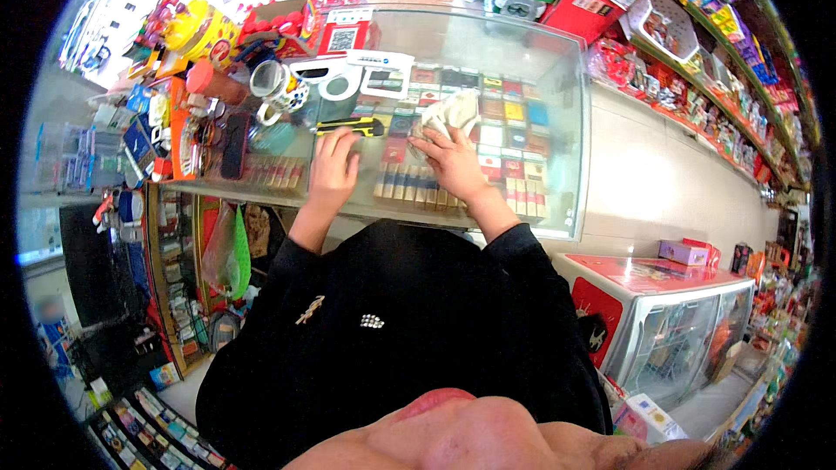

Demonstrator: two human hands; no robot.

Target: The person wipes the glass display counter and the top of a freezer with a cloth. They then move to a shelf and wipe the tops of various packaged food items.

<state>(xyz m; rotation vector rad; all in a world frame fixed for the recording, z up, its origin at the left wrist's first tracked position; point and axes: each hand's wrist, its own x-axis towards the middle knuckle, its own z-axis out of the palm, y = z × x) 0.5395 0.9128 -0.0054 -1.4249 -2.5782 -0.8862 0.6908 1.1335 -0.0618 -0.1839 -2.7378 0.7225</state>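
A white cloth [455,111] lies bunched on top of the glass display counter [570,157]. My right hand [456,165] presses down on it, fingers gripping its near side. To the left, my left hand [333,165] rests on the glass with its fingers stretched forward and nothing visible in them. Just beyond those fingertips is a yellow and black utility knife [353,126], close to or touching them. Under the glass sit rows of small boxes [514,135] in many colours.
Left on the counter stand a tape roll [340,85], a white frame-like holder [386,77], a clear cup [268,78], a red-lidded jar [213,80] and a dark phone-like slab [234,146]. A glass-fronted freezer [670,331] stands right; shelves [723,96] line the wall.
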